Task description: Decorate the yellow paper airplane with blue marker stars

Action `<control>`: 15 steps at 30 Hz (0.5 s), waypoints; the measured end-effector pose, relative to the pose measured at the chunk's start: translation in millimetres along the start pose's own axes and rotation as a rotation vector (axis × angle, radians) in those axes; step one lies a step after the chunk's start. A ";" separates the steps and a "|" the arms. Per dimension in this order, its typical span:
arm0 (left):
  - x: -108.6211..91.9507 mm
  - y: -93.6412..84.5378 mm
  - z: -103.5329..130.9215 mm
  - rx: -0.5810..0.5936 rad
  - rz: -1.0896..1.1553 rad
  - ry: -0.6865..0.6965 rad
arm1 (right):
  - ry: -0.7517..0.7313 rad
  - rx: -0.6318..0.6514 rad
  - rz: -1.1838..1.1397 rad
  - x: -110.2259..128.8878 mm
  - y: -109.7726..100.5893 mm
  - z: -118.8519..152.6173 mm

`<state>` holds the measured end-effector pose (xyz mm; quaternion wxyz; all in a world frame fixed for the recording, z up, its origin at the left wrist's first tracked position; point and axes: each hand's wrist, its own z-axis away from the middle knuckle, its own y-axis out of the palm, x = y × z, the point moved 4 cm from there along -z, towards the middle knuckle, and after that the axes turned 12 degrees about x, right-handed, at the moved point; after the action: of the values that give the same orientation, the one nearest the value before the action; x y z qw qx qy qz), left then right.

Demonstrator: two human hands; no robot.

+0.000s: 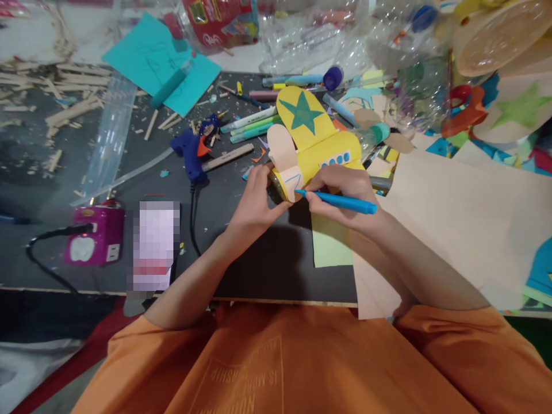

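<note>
A yellow paper-covered craft model (308,152) lies at the middle of the table, with a green star on its yellow flap and a strip of blue dots on its side. My left hand (259,198) grips its left end, fingers and thumb around it. Pinched in my right hand (345,187) is a blue marker (345,201), its tip on the pale pink paper (293,179) at that same end. Blue lines show on this paper. A pale pink rounded piece (281,145) sticks up just above.
Left of the model lie a blue glue gun (192,152) with its cord, a phone (155,244) and a magenta power box (95,236). Markers (254,123) and plastic bottles (310,40) are behind. Large pale pink sheets (461,224) cover the right side.
</note>
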<state>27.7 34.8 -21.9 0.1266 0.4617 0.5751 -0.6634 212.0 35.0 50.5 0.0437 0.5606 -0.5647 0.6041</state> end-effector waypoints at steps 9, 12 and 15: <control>0.1 -0.2 0.1 0.008 -0.022 0.010 | 0.104 -0.135 -0.277 -5.5 -4.5 1.1; -1.5 -0.9 0.4 0.014 -0.005 0.027 | 0.139 -0.183 -0.314 -9.1 -3.4 0.9; -1.3 -1.5 0.5 0.007 0.013 0.022 | 0.160 -0.172 -0.306 -11.7 -0.2 0.5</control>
<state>27.1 34.3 -19.9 0.1230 0.4732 0.5710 -0.6595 216.8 41.5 42.1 0.2277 0.5844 -0.5172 0.5824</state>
